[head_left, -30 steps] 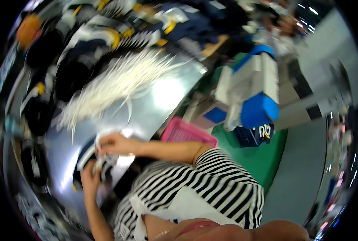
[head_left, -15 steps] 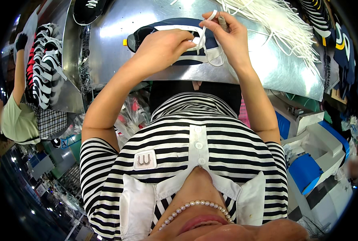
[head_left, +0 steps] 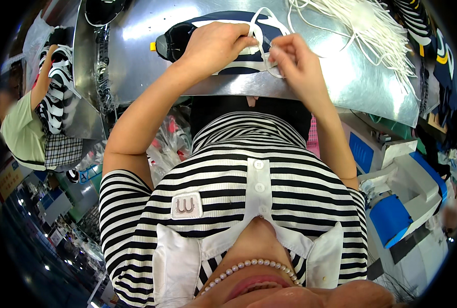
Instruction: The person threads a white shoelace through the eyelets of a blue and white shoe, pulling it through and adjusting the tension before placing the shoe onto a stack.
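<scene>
Lace (head_left: 262, 31), top centre, looks limp and light: your left hand (head_left: 215, 46) and right hand (head_left: 295, 64) pinch it over the soft navy shoe upper (head_left: 213, 31); grip near its tip.

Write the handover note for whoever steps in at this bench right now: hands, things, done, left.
Left hand: pressed on the dark blue shoe upper, pinching the white lace at its top.
Right hand: fingertips gripping the same lace near the upper's edge.
Upper lies flat on the metal table, near its front edge. Bundle of loose white laces lies to the right; more dark uppers at the far right.
Done: one lace is looped onto the upper.
Left: lacing looks unfinished; how many eyelets are threaded cannot be seen.
</scene>
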The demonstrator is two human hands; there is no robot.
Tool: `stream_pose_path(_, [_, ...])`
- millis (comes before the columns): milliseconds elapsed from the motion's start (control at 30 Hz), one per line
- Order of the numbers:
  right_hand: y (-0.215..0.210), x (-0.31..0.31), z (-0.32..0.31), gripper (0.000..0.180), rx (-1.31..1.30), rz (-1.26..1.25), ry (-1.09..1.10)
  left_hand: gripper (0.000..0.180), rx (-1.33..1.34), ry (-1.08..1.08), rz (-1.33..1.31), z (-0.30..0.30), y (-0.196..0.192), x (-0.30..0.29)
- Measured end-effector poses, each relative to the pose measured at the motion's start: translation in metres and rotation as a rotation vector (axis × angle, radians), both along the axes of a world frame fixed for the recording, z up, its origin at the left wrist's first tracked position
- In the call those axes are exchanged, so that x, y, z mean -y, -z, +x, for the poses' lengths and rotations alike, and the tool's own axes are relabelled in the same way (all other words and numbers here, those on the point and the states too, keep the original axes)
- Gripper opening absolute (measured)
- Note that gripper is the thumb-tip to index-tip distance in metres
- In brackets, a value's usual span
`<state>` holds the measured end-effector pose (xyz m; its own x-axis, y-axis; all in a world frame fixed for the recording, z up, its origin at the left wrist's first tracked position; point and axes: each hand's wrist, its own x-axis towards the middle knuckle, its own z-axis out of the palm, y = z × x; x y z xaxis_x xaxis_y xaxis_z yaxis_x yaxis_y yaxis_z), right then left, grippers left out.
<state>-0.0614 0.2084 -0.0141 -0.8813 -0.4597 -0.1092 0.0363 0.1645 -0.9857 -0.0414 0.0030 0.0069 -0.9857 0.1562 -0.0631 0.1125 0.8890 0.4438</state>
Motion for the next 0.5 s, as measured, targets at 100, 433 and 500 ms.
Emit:
stream_pose_path(100, [0.005, -0.006, 0.012, 0.019, -0.113, 0.114, -0.078, 0.027, 0.002, -0.008, 0.009, 0.000, -0.001, -0.001])
stream_pose_path(433, [0.008, 0.007, 0.012, 0.020, -0.203, 0.264, -0.068, 0.022, 0.144, 0.043, 0.155, 0.001, -0.001, 0.010])
stream_pose_path(500, [0.009, 0.012, 0.015, 0.021, -0.235, 0.315, -0.030, 0.022, 0.172, 0.093, 0.334, 0.004, 0.003, 0.016])
